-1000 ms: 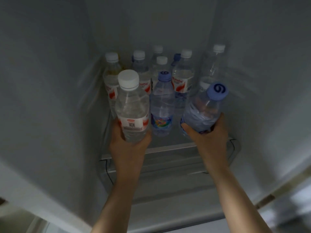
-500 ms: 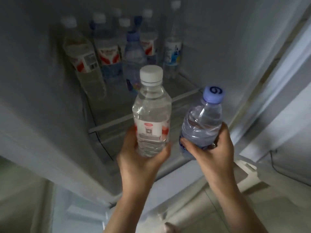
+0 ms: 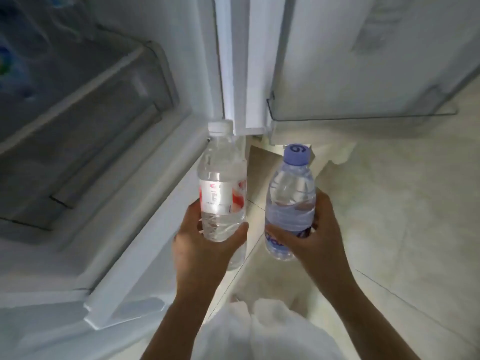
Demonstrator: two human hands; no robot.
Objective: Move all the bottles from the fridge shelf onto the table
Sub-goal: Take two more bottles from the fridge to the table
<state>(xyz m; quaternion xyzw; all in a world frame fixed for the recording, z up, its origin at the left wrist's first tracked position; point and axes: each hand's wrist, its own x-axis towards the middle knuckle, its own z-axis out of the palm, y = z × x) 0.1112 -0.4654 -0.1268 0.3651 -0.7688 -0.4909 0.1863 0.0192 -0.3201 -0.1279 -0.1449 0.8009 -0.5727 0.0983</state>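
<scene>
My left hand (image 3: 205, 252) grips the lower part of a clear water bottle with a white cap and a red and white label (image 3: 222, 183), held upright. My right hand (image 3: 315, 236) grips a clear bottle with a blue-purple cap and a blue label (image 3: 291, 201), also upright, just to the right of the first. Both bottles are outside the fridge, above the floor by its right front edge. The fridge shelf (image 3: 78, 81) lies at the upper left, where blurred bottles (image 3: 10, 61) stand at the frame's edge. The table is out of view.
The open fridge body fills the left half, with drawers (image 3: 85, 141) below the shelf. The open fridge door (image 3: 363, 61) with a door rack (image 3: 363, 116) stands at the upper right. Pale floor tiles (image 3: 402, 203) spread to the right. White clothing (image 3: 259, 333) shows at the bottom.
Both hands have drawn the two bottles out of the fridge and to the right. The view has swung right and down, so the shelf moved to the upper left and the floor appeared.
</scene>
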